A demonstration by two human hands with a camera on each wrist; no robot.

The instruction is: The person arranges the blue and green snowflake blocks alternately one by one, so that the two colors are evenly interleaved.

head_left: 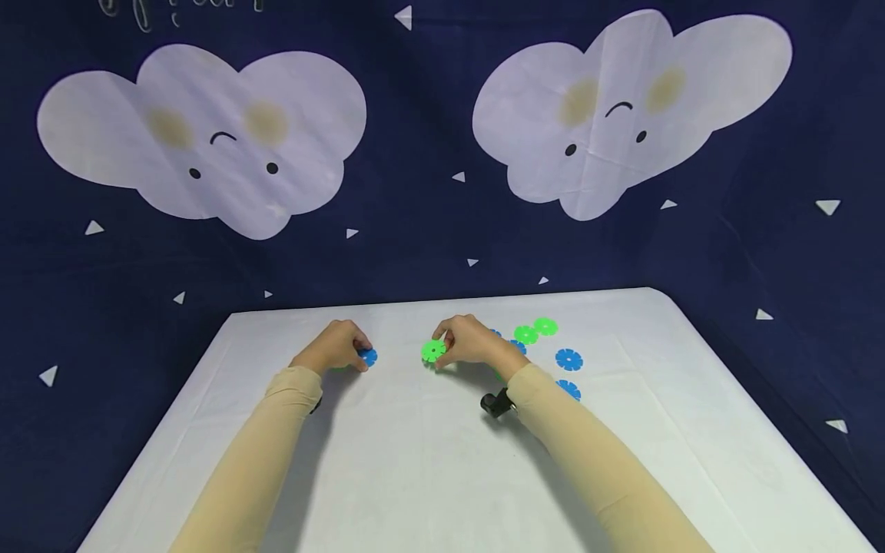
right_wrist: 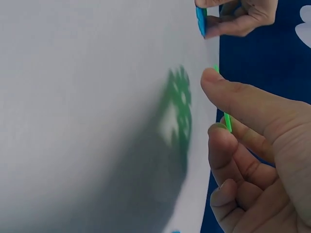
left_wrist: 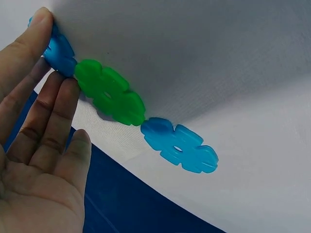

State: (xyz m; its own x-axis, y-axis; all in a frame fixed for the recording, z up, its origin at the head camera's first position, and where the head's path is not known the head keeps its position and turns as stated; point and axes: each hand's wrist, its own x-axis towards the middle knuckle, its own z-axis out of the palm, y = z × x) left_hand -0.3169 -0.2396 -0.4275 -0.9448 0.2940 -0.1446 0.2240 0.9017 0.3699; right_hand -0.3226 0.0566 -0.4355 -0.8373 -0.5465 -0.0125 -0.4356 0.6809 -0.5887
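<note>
My left hand (head_left: 336,346) pinches a blue notched, flower-shaped plastic disc (left_wrist: 60,52) between thumb and fingers. Joined edge to edge with it are a green disc (left_wrist: 109,92) and then a second blue disc (left_wrist: 182,145), forming a chain close over the white cloth. In the head view the hand hides most of that chain. To the right, my right hand (head_left: 470,340) holds a single green disc (head_left: 433,351) by its edge, thumb against fingers. The right wrist view shows this disc edge-on, its green-tinted shadow on the cloth. A gap separates the two hands.
Several loose discs lie right of my right hand, among them a blue one (head_left: 569,359) and a green one (head_left: 545,326); my right forearm partly covers others. Behind the white-covered table (head_left: 387,468) hangs a dark blue cloud-print backdrop (head_left: 415,261).
</note>
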